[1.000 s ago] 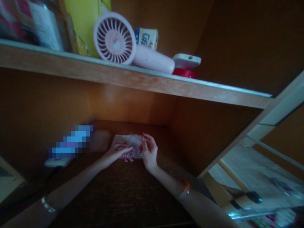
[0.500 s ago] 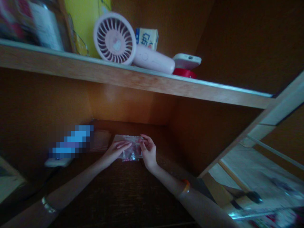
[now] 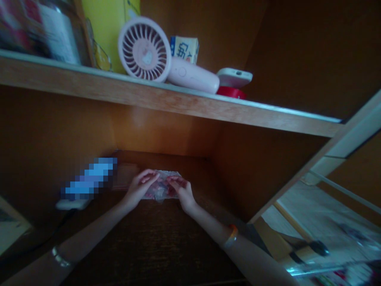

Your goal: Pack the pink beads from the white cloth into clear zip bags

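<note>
A clear plastic packet (image 3: 161, 190) with pinkish contents lies on the dark wooden surface between my hands. My left hand (image 3: 142, 186) is at its left side, fingers bent and closed on its upper part. From the right, my right hand (image 3: 182, 190) pinches the packet with thumb and fingers together. The packet's lower middle edge sticks out between the hands. To the left of my left hand lies a flat, pale pinkish translucent item (image 3: 125, 176), dim and hard to make out.
At the left, a device with a blurred-out screen (image 3: 89, 178) stands on a white base with a cable. The shelf (image 3: 178, 99) above holds a pink fan (image 3: 145, 51), a small box (image 3: 186, 48), a phone (image 3: 235, 76) and a red round item (image 3: 231, 92).
My left fingers have drawn back from lying flat over the packet and curled at its upper left. My right fingers have moved left and inward on it. The packet's loose lower flap has shifted.
</note>
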The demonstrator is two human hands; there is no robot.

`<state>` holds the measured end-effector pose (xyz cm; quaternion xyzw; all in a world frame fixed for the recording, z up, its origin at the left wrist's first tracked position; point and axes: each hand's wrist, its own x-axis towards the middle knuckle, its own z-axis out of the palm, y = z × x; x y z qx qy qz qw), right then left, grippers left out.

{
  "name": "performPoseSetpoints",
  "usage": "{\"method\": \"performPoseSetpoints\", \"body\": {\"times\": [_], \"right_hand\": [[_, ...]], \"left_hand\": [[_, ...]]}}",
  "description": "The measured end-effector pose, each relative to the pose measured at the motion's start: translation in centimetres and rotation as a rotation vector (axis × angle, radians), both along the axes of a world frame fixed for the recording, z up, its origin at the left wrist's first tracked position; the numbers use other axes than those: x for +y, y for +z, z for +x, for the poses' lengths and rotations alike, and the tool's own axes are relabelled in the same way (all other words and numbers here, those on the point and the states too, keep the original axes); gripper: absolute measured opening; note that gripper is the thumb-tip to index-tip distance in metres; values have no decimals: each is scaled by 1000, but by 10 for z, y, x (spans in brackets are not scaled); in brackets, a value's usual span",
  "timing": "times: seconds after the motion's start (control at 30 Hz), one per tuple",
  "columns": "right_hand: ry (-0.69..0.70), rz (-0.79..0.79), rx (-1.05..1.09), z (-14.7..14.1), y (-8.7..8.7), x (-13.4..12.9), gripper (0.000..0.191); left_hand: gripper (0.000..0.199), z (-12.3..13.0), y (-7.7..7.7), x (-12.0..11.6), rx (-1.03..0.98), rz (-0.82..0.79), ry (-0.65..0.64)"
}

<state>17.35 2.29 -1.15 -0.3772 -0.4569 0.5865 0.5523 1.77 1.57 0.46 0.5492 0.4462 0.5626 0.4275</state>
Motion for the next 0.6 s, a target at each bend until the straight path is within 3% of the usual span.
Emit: {"method": "performPoseSetpoints", "body": {"times": [0.23,0.47,0.6], "right_hand": [[10,4,29,-1,-1,0,33],[-75,16,19,0,-3,2,36],[-130,50,2,0,-2,2,40]], "left_hand": [[26,0,-1,0,-69,-48,8],[28,1,2,-4,-49,-121,-43],[27,1,3,-4,3,-74,-39]]}}
